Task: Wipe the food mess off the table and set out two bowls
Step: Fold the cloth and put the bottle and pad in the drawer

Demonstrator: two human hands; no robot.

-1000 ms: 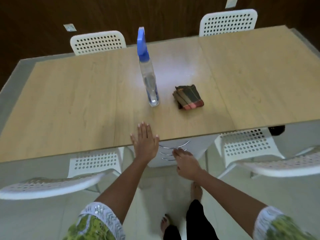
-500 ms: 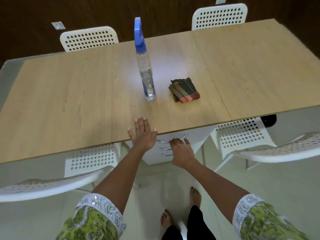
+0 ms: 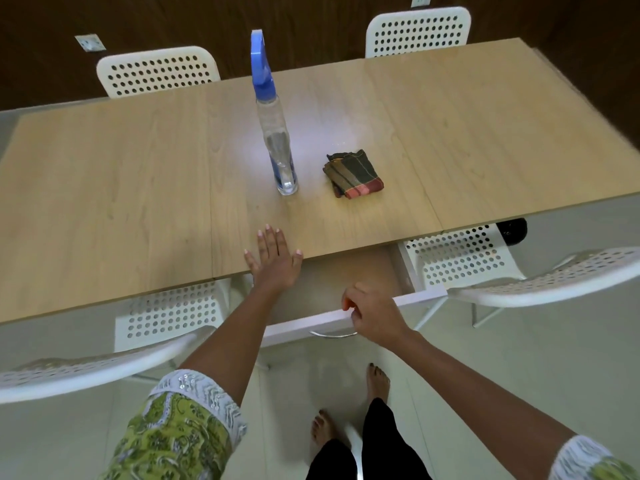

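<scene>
A light wooden table (image 3: 104, 202) fills the middle of the view. On it stand a clear spray bottle with a blue head (image 3: 275, 129) and, to its right, a folded dark checked cloth (image 3: 355, 173). My left hand (image 3: 275, 261) lies flat, fingers spread, on the table's near edge. My right hand (image 3: 372, 313) grips the front of a white drawer (image 3: 422, 294) that is pulled out from under the table. What shows of the drawer's inside is bare. No bowls are in view.
White perforated chairs stand at the far side (image 3: 157, 71) (image 3: 419, 31) and the near side (image 3: 166, 317) (image 3: 460, 258), with seat backs close at both lower sides. A metal handle (image 3: 332, 335) sits below the drawer front. My bare feet stand on the pale tiled floor.
My right hand has pulled the top drawer out toward me from under the table. The left hand has stayed flat on the table edge.
</scene>
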